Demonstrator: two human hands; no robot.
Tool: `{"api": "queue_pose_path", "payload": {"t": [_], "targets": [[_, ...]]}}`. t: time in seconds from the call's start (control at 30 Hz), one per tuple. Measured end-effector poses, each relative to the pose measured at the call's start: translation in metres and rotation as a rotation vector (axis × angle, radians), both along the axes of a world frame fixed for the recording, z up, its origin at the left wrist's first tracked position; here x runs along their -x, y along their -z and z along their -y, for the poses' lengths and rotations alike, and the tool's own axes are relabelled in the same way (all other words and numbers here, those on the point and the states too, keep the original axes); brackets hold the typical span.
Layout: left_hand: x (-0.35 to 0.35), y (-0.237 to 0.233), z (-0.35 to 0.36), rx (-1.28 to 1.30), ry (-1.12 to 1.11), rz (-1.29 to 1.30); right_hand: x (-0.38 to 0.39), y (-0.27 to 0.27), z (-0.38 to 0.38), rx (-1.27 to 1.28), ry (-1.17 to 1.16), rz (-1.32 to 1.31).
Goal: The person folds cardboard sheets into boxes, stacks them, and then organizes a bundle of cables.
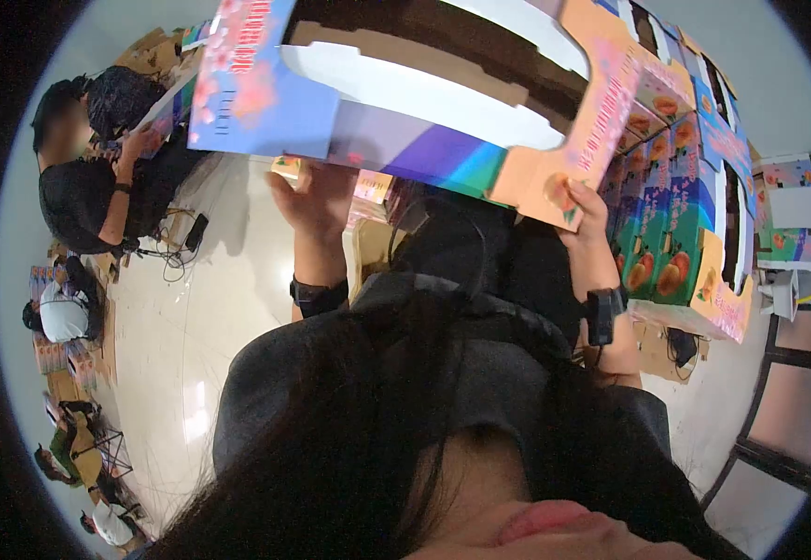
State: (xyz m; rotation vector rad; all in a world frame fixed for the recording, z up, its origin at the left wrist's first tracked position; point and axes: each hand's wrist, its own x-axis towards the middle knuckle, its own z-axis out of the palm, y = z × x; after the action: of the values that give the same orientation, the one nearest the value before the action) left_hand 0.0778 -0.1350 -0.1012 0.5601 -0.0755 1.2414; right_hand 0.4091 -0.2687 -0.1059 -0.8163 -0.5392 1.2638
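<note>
A printed cardboard fruit carton (405,154) is held up in front of me, with an open window in its top and white flaps showing around it. My left hand (314,198) is at its lower left edge; the thumb shows, while the fingers are partly hidden behind the card. At the lower right corner, my right hand (588,217) is closed on the orange panel, with fingertips on the printed peach. Both wrists wear black bands.
Stacked fruit cartons (671,215) stand close on my right. On the left a person in black (79,201) handles another carton, with a cable (181,247) on the floor nearby. More people sit farther off at left. A white table (797,261) is at far right.
</note>
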Motion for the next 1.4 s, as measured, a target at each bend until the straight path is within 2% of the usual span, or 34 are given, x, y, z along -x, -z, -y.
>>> {"api": "queue_pose_path", "payload": {"t": [0.07, 0.1, 0.2, 0.23, 0.37, 0.5, 0.57, 0.63, 0.7, 0.83, 0.93, 1.07, 1.1, 1.33, 1.4], "targets": [[-0.023, -0.030, 0.017, 0.168, 0.137, 0.160, -0.017, -0.002, 0.024, -0.015, 0.002, 0.054], [-0.037, -0.045, 0.028, 0.225, 0.058, 0.013, -0.017, -0.009, 0.032, -0.027, 0.038, 0.078], [-0.067, -0.034, 0.033, 0.359, 0.008, 0.047, -0.015, -0.019, 0.058, 0.041, 0.127, 0.171], [-0.073, -0.031, 0.036, 0.282, 0.023, 0.095, -0.014, -0.021, 0.067, 0.085, 0.153, 0.206], [-0.084, -0.017, 0.038, 0.199, -0.114, -0.094, -0.014, -0.035, 0.096, 0.205, -0.052, 0.451], [-0.084, -0.023, 0.031, 0.106, -0.204, -0.150, -0.028, -0.014, 0.116, 0.203, -0.213, 0.638], [-0.078, -0.019, 0.025, 0.091, -0.219, -0.139, -0.038, 0.007, 0.130, 0.159, 0.002, 0.535], [-0.071, -0.013, 0.021, 0.049, -0.204, -0.171, -0.047, 0.013, 0.135, 0.098, 0.239, 0.299], [-0.066, -0.009, 0.020, 0.042, -0.207, -0.193, -0.051, -0.026, 0.126, 0.011, 0.328, 0.203], [-0.065, -0.002, 0.018, 0.050, -0.194, -0.197, -0.077, -0.059, 0.126, -0.095, 0.171, 0.582], [-0.070, 0.004, 0.017, 0.015, -0.135, -0.184, -0.084, -0.081, 0.124, 0.034, 0.146, 0.981], [-0.085, 0.007, 0.010, 0.018, -0.140, -0.262, -0.063, -0.117, 0.121, -0.081, -0.198, 0.990], [-0.089, 0.003, 0.011, 0.063, -0.149, -0.321, -0.055, -0.128, 0.119, -0.013, -0.286, 1.009], [-0.091, -0.014, 0.015, -0.011, 0.030, -0.477, -0.053, -0.092, 0.115, 0.110, -0.070, 0.749], [-0.088, -0.016, 0.016, -0.001, 0.056, -0.501, -0.051, -0.093, 0.119, 0.088, -0.045, 0.791]]}}
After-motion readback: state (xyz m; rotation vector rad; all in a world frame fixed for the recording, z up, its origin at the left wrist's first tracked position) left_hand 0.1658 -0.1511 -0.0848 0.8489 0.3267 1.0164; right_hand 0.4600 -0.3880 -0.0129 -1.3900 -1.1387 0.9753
